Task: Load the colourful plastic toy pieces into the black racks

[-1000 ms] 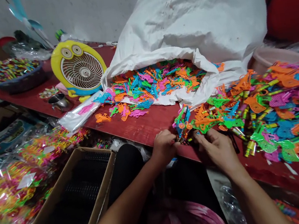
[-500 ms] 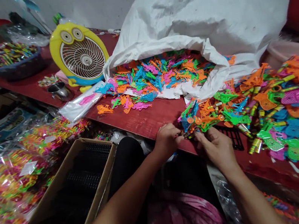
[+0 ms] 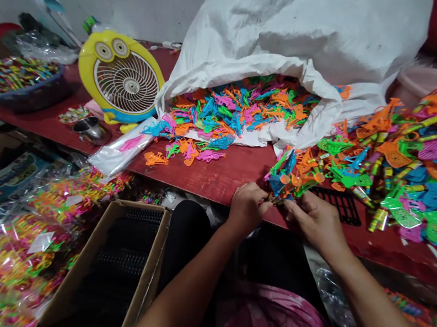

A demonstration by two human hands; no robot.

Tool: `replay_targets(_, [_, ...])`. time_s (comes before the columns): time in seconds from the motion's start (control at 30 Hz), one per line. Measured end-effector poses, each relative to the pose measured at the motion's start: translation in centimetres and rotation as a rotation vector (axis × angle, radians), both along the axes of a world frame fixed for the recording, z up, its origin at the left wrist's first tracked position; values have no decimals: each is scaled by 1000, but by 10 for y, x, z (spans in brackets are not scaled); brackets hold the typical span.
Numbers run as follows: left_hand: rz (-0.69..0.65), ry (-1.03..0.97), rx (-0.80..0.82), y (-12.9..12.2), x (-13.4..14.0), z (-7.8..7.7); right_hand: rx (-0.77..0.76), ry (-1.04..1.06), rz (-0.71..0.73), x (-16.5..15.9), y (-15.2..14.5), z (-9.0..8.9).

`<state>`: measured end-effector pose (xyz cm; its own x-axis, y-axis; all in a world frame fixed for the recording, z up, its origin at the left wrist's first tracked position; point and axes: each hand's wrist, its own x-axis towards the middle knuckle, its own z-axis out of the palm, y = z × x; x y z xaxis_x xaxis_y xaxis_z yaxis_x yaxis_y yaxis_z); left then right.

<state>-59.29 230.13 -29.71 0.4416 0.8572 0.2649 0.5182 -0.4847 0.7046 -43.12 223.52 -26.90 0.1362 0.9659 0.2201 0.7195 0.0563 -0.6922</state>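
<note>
At the red table's front edge my left hand is closed, its thumb and fingers pinched on something small and dark that I cannot make out. Close by on the right, my right hand is also closed, thumb against fingers, its hold mostly hidden. A cluster of small plastic toys in orange, blue and green lies right beyond both sets of fingertips, touching or nearly so. Beside the right hand a black plastic grid lies partly under the toys. A large pile of toys mixed with yellow-wrapped tubes spreads to the right.
A white sack spills toys onto the red table. Left of it stand a yellow fan, a metal cup and a blue basin. Below left, a cardboard box with black grids sits beside bagged toys.
The camera view has shifted slightly, so the table things sit a little further right and lower. Both hands stay close together at the cluster, with only small finger movement.
</note>
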Motion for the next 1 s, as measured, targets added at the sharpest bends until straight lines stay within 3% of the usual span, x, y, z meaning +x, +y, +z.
replay_targets(0.4, [-6, 5, 37, 0, 0, -4, 154, -207, 51, 5, -1, -6])
replay_targets(0.77, [-29, -76, 53, -6, -4, -8, 91, -217, 159, 6, 7, -10])
replay_targets(0.87, [117, -253, 90, -20, -3, -6, 98, -255, 196, 6, 7, -14])
replay_targets(0.93, [246, -368, 236, -30, -1, 2, 80, -297, 185, 7, 8, -16])
replay_targets(1.0, [286, -394, 397, -35, 4, 15, 45, -345, 154, 7, 8, -16])
